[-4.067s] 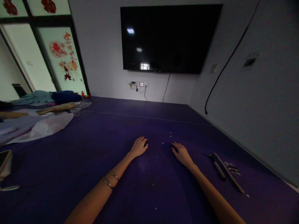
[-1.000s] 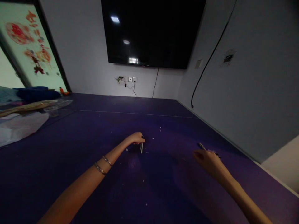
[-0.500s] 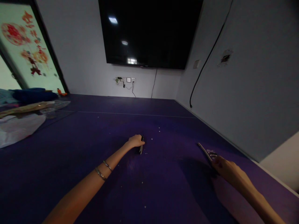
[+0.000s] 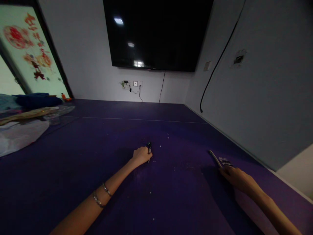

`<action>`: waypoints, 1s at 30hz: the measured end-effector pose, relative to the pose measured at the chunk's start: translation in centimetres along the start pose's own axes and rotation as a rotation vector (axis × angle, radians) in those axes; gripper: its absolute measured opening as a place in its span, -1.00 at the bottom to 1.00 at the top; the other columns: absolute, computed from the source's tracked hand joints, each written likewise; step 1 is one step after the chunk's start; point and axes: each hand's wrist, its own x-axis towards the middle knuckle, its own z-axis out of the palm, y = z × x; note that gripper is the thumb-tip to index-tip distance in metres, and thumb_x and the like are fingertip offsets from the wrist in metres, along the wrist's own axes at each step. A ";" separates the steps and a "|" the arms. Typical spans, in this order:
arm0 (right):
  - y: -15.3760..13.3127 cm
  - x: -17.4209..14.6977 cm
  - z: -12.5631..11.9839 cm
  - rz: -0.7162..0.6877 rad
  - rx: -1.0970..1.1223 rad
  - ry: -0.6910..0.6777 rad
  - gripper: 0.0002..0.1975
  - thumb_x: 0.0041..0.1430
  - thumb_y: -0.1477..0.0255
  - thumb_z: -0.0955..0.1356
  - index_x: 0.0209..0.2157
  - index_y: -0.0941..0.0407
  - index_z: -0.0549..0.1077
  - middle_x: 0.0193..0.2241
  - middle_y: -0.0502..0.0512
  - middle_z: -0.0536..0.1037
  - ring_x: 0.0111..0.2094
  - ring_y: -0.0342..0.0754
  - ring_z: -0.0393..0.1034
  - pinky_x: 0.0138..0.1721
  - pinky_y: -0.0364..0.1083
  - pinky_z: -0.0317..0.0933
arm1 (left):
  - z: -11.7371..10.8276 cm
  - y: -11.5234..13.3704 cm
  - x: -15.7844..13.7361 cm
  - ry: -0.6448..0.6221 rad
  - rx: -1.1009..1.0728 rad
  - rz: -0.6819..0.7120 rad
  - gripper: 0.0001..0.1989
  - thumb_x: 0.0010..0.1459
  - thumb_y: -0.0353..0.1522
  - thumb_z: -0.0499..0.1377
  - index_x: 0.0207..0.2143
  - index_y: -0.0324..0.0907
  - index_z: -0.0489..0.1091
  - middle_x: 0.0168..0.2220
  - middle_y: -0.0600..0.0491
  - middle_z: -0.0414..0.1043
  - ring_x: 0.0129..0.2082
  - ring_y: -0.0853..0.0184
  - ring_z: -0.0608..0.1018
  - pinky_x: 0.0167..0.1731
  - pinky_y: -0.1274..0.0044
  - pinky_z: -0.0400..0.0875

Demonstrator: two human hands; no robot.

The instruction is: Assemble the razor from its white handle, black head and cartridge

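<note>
My left hand is closed on a slim dark object with a paler streak. It stands nearly upright in view, and its kind cannot be made out. The fingers cover part of its length. To the right, my right hand pinches the near end of a thin, pale-edged strip, which points away to the upper left. Just beyond those fingers lies a small clear packet with something dark in it. Both hands are low over the purple surface.
White specks dot the surface. At the far left lie a dark blue cloth bundle, a tan flat item and a white plastic bag. A black cable hangs along the right wall. A television is mounted ahead, above sockets.
My left hand has drawn slightly nearer, and more of the dark object's far end shows past the fist. My right hand has shifted slightly, still on the strip.
</note>
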 end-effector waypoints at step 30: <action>-28.8 0.0 0.5 -0.320 0.019 0.056 -0.63 0.17 0.33 0.15 -0.34 0.21 0.53 -0.33 0.30 0.56 -0.27 0.13 0.47 -0.28 -0.03 0.26 | 1.0 0.3 -0.5 0.089 0.068 -0.016 -0.62 0.13 -0.14 -0.01 -0.33 -0.18 0.48 -0.30 -0.12 0.52 -0.25 0.14 0.55 -0.32 0.43 0.37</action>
